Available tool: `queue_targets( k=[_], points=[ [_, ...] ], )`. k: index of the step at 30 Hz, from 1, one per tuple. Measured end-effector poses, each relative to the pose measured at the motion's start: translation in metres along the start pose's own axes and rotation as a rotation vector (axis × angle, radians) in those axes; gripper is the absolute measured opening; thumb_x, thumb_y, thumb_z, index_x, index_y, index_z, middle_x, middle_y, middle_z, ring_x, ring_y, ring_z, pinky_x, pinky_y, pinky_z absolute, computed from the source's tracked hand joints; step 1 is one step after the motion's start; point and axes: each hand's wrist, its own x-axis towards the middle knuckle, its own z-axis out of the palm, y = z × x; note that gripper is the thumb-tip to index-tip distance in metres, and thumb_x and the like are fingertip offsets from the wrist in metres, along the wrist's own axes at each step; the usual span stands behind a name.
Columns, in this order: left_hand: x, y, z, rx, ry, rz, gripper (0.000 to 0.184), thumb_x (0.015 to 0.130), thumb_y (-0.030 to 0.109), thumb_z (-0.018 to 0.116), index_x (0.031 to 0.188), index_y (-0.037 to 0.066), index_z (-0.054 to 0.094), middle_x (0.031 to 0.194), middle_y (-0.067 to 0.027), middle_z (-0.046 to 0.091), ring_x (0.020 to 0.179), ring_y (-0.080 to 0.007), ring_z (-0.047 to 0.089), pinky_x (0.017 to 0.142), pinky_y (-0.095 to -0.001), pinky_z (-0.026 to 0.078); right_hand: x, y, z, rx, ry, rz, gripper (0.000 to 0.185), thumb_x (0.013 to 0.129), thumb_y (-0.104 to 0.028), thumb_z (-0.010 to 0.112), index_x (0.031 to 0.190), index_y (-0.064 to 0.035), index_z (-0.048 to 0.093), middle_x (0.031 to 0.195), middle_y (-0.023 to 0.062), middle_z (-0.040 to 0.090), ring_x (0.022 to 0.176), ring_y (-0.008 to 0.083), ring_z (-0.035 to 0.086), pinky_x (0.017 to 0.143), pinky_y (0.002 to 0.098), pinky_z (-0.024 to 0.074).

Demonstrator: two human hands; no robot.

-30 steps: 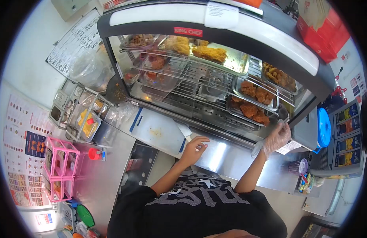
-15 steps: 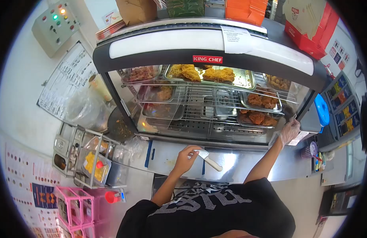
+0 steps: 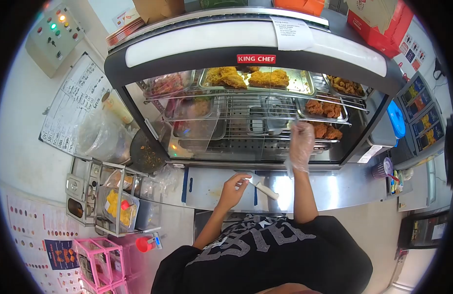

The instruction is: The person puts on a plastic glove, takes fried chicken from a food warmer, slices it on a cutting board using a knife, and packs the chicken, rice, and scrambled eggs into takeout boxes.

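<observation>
A knife point(image 3: 266, 189) with a pale handle lies slanted over the right end of the white cutting board point(image 3: 202, 188), its handle pointing right. My bare left hand point(image 3: 232, 190) is curled at the blade end, thumb and fingertips against the blade. My right hand point(image 3: 302, 142), in a clear plastic glove, is raised at the front of the glass food warmer point(image 3: 256, 59). Its fingers are closed near the glass at mid-width; what they grip is hard to make out. Behind it, fried chicken point(image 3: 323, 109) sits in metal trays on wire racks.
Yellow-coated fried pieces point(image 3: 268, 78) fill a tray on the top rack. To the left stand a wire rack with tubs point(image 3: 119, 206), a dark pan point(image 3: 145, 152) and pink crates point(image 3: 99, 259). A purple cup point(image 3: 383, 168) is at the counter's right end.
My gloved right hand has moved left from the warmer's right edge to around the middle of its front. My left hand stays by the knife. The view has shifted slightly.
</observation>
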Motion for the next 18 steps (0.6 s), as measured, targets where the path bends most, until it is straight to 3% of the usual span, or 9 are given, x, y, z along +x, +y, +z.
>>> queue_targets(
  k=[3,6,7,9,11,13,16,18],
  points=[
    [-0.007,-0.005,0.006,0.001,0.003,-0.046,0.019,0.094,0.011,0.062,0.111,0.007,0.069,0.11,-0.0081,0.068,0.088,-0.0173,0.066,0.075,-0.0294,0.052,0.001,-0.025,-0.004,0.041,-0.195,-0.163,0.003,0.09,-0.005,0.065,0.092,-0.0039,0.062,0.088,0.0105,0.063,0.082,0.0239,0.063,0.076,0.0369,0.0502],
    [-0.013,-0.011,0.011,-0.023,0.012,-0.064,0.019,0.094,0.012,0.062,0.111,0.007,0.069,0.11,-0.0084,0.069,0.088,-0.0177,0.067,0.075,-0.0297,0.052,0.034,-0.014,-0.015,0.158,-0.241,-0.262,0.002,0.091,0.0,0.062,0.09,-0.0025,0.063,0.088,0.0122,0.064,0.081,0.0237,0.063,0.074,0.0354,0.0506],
    [-0.013,-0.01,0.01,-0.019,0.011,-0.069,0.019,0.094,0.012,0.062,0.111,0.007,0.069,0.11,-0.0074,0.069,0.089,-0.0167,0.066,0.077,-0.0297,0.051,0.054,-0.023,-0.018,0.176,-0.108,-0.207,0.004,0.092,0.0,0.06,0.089,-0.0007,0.063,0.086,0.0146,0.065,0.083,0.0272,0.063,0.076,0.034,0.0508],
    [-0.016,-0.008,0.008,-0.012,0.002,-0.085,0.02,0.095,0.014,0.062,0.113,0.006,0.068,0.111,-0.0055,0.069,0.091,-0.0148,0.066,0.08,-0.0295,0.05,0.108,-0.039,-0.034,-0.229,-0.097,-0.372,0.012,0.095,-0.007,0.057,0.099,-0.0005,0.067,0.094,0.0181,0.068,0.089,0.0321,0.065,0.082,0.0362,0.0513],
    [-0.017,-0.008,0.008,-0.016,0.023,-0.095,0.02,0.095,0.014,0.062,0.113,0.006,0.067,0.111,-0.0057,0.069,0.091,-0.015,0.066,0.08,-0.0299,0.05,0.151,-0.046,-0.022,-0.35,-0.241,-0.324,0.028,0.1,-0.019,0.051,0.118,-0.0023,0.065,0.108,0.0229,0.066,0.101,0.0346,0.064,0.088,0.0408,0.0505],
    [-0.017,-0.008,0.009,-0.026,0.043,-0.102,0.02,0.095,0.014,0.062,0.113,0.006,0.067,0.111,-0.0061,0.069,0.091,-0.0155,0.066,0.08,-0.0305,0.05,0.179,-0.044,0.006,-0.512,-0.313,-0.481,0.045,0.103,-0.035,0.044,0.134,-0.0051,0.055,0.124,0.0239,0.06,0.112,0.0356,0.06,0.095,0.0461,0.0468],
    [-0.016,-0.007,0.009,-0.019,0.069,-0.085,0.02,0.095,0.014,0.062,0.113,0.006,0.067,0.11,-0.0059,0.07,0.091,-0.0162,0.066,0.081,-0.0303,0.05,0.205,-0.037,0.05,-0.662,-0.615,-0.684,0.065,0.095,-0.057,0.049,0.136,-0.0074,0.054,0.135,0.024,0.055,0.126,0.0371,0.052,0.107,0.0454,0.0384],
    [-0.016,-0.007,0.01,-0.034,0.081,-0.093,0.02,0.095,0.014,0.062,0.113,0.006,0.067,0.11,-0.0056,0.07,0.091,-0.0168,0.065,0.081,-0.0304,0.05,0.219,-0.034,0.067,-0.737,-0.789,-0.799,0.066,0.094,-0.058,0.05,0.137,-0.0074,0.053,0.136,0.0233,0.054,0.127,0.0365,0.051,0.108,0.045,0.0374]
  ],
)
